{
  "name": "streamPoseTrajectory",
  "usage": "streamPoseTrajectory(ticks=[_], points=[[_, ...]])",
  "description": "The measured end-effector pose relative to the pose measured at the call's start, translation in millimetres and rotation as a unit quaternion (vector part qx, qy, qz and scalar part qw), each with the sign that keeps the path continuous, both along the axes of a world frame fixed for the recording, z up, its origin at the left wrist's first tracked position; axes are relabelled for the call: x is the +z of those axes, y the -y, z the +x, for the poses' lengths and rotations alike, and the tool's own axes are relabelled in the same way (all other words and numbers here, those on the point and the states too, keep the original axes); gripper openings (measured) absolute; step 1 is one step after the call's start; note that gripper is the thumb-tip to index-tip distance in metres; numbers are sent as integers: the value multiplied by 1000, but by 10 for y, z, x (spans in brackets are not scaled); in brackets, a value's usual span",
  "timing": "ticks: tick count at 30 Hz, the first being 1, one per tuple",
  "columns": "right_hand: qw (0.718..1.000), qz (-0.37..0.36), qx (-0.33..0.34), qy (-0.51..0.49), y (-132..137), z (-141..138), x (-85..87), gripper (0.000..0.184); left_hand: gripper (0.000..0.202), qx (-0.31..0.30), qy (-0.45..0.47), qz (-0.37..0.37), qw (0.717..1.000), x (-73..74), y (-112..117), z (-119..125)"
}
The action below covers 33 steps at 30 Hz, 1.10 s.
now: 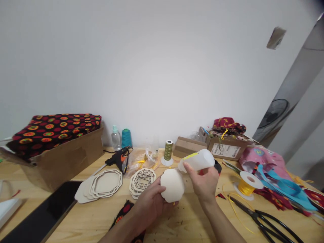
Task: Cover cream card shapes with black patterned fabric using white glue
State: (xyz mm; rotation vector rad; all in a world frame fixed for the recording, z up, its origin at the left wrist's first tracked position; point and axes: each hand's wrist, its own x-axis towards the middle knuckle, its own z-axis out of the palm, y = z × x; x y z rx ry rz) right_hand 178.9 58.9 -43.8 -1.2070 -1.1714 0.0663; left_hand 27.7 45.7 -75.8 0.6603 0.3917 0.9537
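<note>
Left hand (155, 199) grips pale panel (172, 185), view's 6 o'clock. Right hand (206, 184) grips tilted white bottle (201, 160), panel's 1–2 o'clock. Judged early: no coating discernible on panel; lattice pieces (144, 180), 9 o'clock, lie separate.

Cardboard box (68, 162): mid-L of frame, patterned cloth (58, 131) on top
Teal thread spool (126, 138): L of ctr
Scissors (255, 216): lower R, open
Yellow cord spool (246, 189): R side, above scissors
Fan (274, 113): far R
Wall plate (276, 37): upper R
</note>
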Motion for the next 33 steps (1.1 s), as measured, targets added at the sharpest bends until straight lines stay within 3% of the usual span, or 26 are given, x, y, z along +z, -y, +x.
streamPoseTrajectory(ticks=[5, 14, 19, 22, 27, 33], points=[[997, -35, 54, -40, 38, -95, -35, 37, 39, -2, 8, 16, 1000, 2, 18, 16], [997, -21, 48, -57, 9, -63, -62, 33, 40, -5, 12, 18, 1000, 5, 18, 29], [994, -57, 66, -62, 46, -119, -37, 37, 41, -5, 14, 15, 1000, -19, 25, 21], [998, -34, 32, -32, 27, -66, -3, 35, 44, 2, 9, 6, 1000, -14, 23, -5], [996, 23, 20, -83, -34, 56, -5, 34, 56, 13, -5, -12, 1000, 18, 7, -17], [999, 23, 13, -27, 19, 6, 3, 28, 58, 15, 4, 0, 1000, 9, -2, 3]])
